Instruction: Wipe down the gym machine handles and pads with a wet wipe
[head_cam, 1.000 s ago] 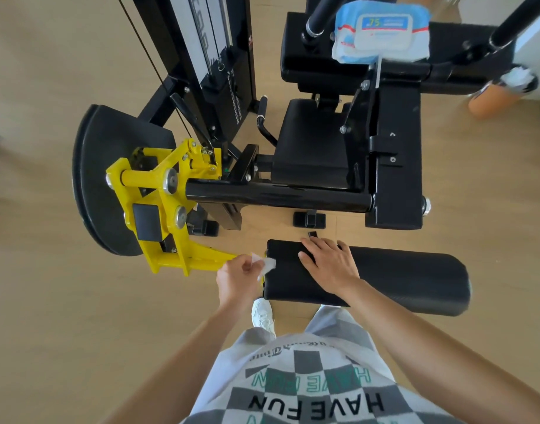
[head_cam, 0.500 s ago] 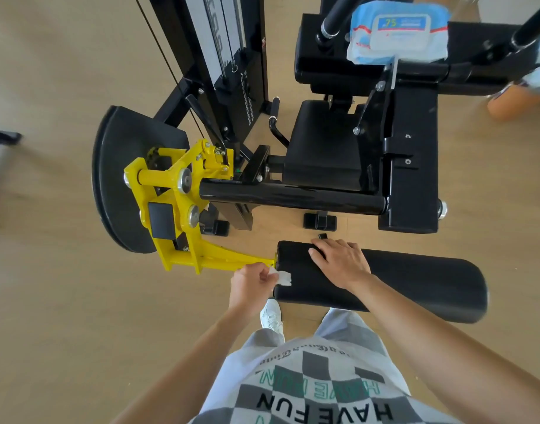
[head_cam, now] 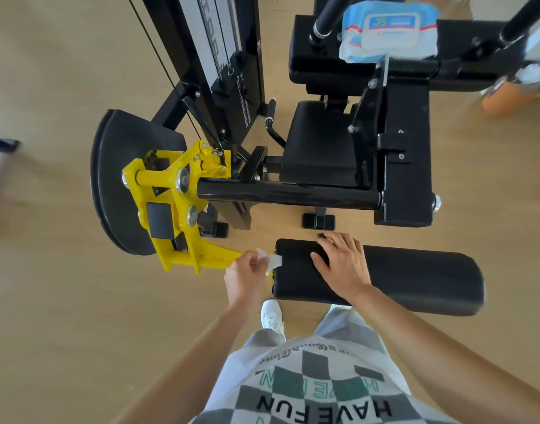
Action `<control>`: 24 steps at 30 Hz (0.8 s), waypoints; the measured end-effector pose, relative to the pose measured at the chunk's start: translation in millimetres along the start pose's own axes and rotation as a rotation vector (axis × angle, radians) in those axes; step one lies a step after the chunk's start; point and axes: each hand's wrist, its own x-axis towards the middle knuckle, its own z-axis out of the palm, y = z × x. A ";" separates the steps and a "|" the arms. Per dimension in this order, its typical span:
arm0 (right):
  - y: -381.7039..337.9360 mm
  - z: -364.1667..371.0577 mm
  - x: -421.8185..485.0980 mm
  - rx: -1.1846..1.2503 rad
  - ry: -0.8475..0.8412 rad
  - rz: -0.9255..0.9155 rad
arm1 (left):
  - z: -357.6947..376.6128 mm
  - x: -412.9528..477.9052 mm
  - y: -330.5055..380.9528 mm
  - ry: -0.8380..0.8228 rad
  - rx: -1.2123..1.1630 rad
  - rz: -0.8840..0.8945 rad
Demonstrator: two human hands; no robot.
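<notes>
**Moved Up: Wet Wipe at the Left End of the Roller Pad**

Moved up slightly along the end face of the pad since half a second ago: left hand (head_cam: pixel 247 278) and wet wipe (head_cam: pixel 271 260). Unchanged in place over the same interval: right hand (head_cam: pixel 343 264).

Left hand: fingers curled, pinching the wet wipe between thumb and fingertips. Wipe white and crumpled, pressed against the upper part of the left end face of the roller pad (head_cam: pixel 415 280), just beside the tip of the yellow arm (head_cam: pixel 177 215).

Right hand: fingers spread and nearly straight, laid palm-down on top of the roller pad near its left end. Nothing gripped.

Roller pad: black, cylindrical, lying crosswise in front of the person above the wooden floor (head_cam: pixel 48 301). Left end next to the yellow arm, right end free.

Yellow arm: bolted bracket joined to a black crossbar (head_cam: pixel 287 194) running right, in front of the seat (head_cam: pixel 317 148). Curved black plate (head_cam: pixel 115 185) behind it on the left.

Pack of wipes (head_cam: pixel 388 32): blue and white with a white lid, resting on the black upper pad at the far side of the machine, well apart from both hands.

Weight stack (head_cam: pixel 219 41): upright, to the left of the seat.

White shoe (head_cam: pixel 271 315): on the floor just below the left end of the roller pad.
</notes>
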 end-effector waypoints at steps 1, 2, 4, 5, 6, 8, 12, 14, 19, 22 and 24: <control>-2.2 0.6 -7.5 -0.003 0.028 -0.004 | 3.8 2.4 2.0 -0.007 -0.012 0.016; -3.5 2.4 -15.4 -0.009 0.044 -0.006 | 8.1 4.0 3.2 -0.031 -0.018 0.030; -4.6 8.9 -30.7 -0.027 0.027 0.004 | 15.2 3.8 2.4 -0.072 -0.022 0.054; -4.5 12.6 -37.3 -0.038 0.011 0.010 | 16.9 2.2 0.7 -0.070 -0.015 0.065; -3.8 16.2 -42.7 -0.048 -0.003 0.010 | 17.6 0.3 -1.9 -0.060 -0.001 0.076; -2.0 20.5 -49.1 -0.070 -0.040 0.003 | 17.4 -3.2 -8.7 -0.050 0.035 0.086; -3.0 20.6 -49.5 -0.083 -0.103 0.009 | 13.4 -9.4 -22.2 -0.094 0.076 0.093; -2.6 19.0 -48.6 -0.084 -0.126 0.006 | 11.8 -14.8 -29.0 -0.123 0.095 0.096; 2.2 13.0 -36.4 -0.055 -0.136 -0.006 | 8.6 -23.2 -37.0 -0.162 0.077 0.030; 4.6 8.5 -24.1 -0.050 -0.164 -0.010 | 5.2 -12.9 -21.2 -0.104 -0.010 0.006; 5.9 6.0 -16.4 -0.044 -0.187 -0.006 | 4.3 -2.5 -4.6 -0.045 -0.061 0.024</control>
